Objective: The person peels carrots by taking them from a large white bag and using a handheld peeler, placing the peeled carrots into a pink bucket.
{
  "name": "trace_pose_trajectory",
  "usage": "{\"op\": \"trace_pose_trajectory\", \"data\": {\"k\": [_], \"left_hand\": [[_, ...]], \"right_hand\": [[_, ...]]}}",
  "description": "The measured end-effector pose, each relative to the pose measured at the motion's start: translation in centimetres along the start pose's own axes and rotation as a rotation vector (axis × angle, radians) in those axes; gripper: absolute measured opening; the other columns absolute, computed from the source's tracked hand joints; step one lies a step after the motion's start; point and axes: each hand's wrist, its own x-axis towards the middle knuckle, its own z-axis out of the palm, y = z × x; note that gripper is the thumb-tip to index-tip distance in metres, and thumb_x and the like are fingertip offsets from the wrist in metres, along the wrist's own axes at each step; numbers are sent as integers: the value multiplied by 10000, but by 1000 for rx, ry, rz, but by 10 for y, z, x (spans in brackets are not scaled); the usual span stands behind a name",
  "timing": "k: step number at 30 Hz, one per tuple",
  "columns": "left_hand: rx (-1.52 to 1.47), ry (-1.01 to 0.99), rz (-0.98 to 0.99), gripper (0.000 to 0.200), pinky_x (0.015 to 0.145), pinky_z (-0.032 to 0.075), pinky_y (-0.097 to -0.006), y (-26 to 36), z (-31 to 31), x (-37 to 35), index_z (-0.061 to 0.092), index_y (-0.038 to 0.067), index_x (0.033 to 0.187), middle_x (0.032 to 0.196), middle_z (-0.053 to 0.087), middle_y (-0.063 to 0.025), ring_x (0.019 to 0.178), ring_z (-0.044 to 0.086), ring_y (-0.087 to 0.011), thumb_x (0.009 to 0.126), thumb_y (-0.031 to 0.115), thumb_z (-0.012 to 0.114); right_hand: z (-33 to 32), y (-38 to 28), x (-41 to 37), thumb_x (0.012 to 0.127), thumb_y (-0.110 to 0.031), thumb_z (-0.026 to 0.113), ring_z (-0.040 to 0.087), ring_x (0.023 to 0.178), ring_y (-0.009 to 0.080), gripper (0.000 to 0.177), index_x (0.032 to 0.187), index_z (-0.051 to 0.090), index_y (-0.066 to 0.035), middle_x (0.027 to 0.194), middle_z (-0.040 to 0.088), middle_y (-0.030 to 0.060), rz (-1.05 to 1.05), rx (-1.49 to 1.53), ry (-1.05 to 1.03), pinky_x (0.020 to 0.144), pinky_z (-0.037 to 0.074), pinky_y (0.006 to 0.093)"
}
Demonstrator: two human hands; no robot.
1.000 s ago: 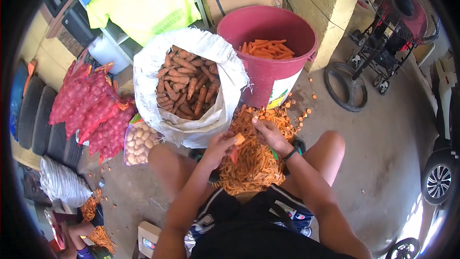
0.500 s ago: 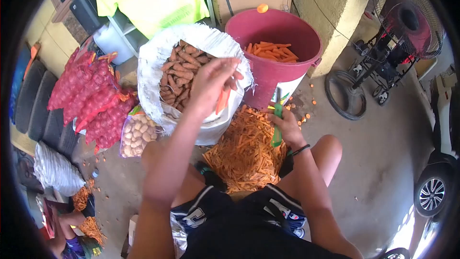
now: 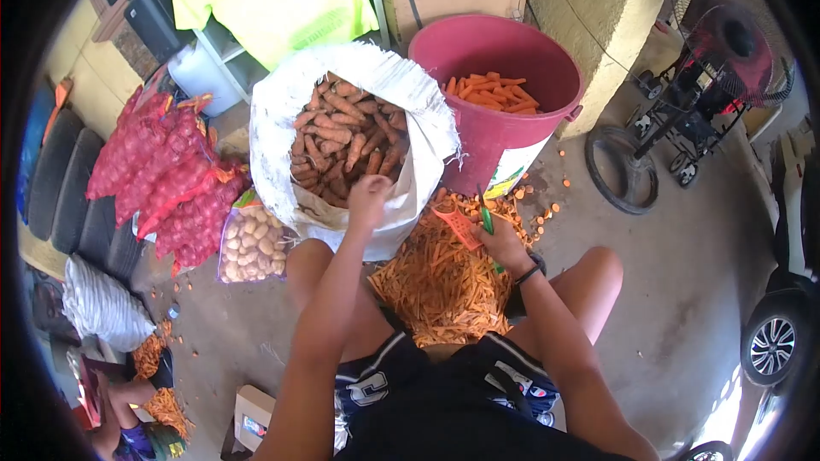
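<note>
Left hand: rested at the near rim of your white sack of unpeeled carrots; grip curled, on what I cannot tell. Right hand: your grip was closed round a green peeler, above the peel pile on the floor.

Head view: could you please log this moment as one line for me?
left hand: at sack of unpeeled carrots | right hand: holds green peeler over peel pile | bucket: peeled carrots
</note>
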Motion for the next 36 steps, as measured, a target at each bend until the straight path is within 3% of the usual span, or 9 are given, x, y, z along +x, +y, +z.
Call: {"op": "trace_pose_trajectory", "data": {"k": [1,4,10,13,18,20,24,30,36], "left_hand": [[259,129,146,329,856,538,-424,-16,-11,18,675,59,1117,1088,705,-162,915,696,-290,901,306,692],[684,136,11,335,894,528,-450,-14,-33,32,693,65,1098,1136,685,-214,1008,674,-360,880,318,695],[785,-11,-171,369,915,532,-442,-20,-39,40,699,76,1101,1147,686,-211,1065,661,-365,862,356,710],[544,-17,-76,373,879,551,-448,-23,-63,53,681,71,1123,1090,712,-175,1030,678,-367,863,335,726],[-619,23,-162,347,875,555,-411,25,-103,25,578,101,1198,1121,647,-91,1032,652,-238,931,292,690],[-875,207,-104,357,911,541,-397,43,-84,-11,530,106,1241,1194,614,-98,1079,625,-208,959,282,661],[-1056,-23,-82,438,840,544,-372,21,-32,-67,441,62,1388,1142,613,-91,1014,623,-188,1009,231,583],[-770,-283,-164,428,670,552,-273,11,16,-109,479,45,1405,974,639,-63,769,638,-143,1017,203,568],[-84,-209,221,368,749,522,-292,5,37,-107,679,-37,1151,924,735,-91,812,662,-139,944,266,708]], "right_hand": [[1,0,0,951,-167,629,653,774,267,214,1097,624,-10,855,662,135,-28,-131,12,679,508,389],[10,6,-5,900,-175,657,652,859,389,256,1109,626,-30,915,658,224,-128,-370,23,730,511,469],[13,5,-5,872,-146,648,630,899,445,208,1040,621,-26,957,643,272,-168,-482,-6,747,504,513],[12,2,-1,887,-153,639,628,891,445,185,1009,614,-16,950,643,272,-149,-460,4,746,501,519],[24,0,10,917,-183,608,629,895,442,187,1001,614,-16,956,646,267,-296,-550,21,756,502,519],[33,5,12,928,-197,596,631,900,441,194,1006,613,-20,964,647,266,-364,-575,19,758,503,516],[40,-2,13,928,-230,615,644,881,426,215,1014,608,-34,934,654,256,-411,-501,-42,736,508,510],[31,-23,6,904,-235,652,643,773,439,219,992,613,-38,806,648,242,-344,-426,-28,680,511,495],[33,-17,-4,882,-264,684,670,842,402,251,1038,652,-70,886,678,208,-382,-507,9,716,542,480]]}}
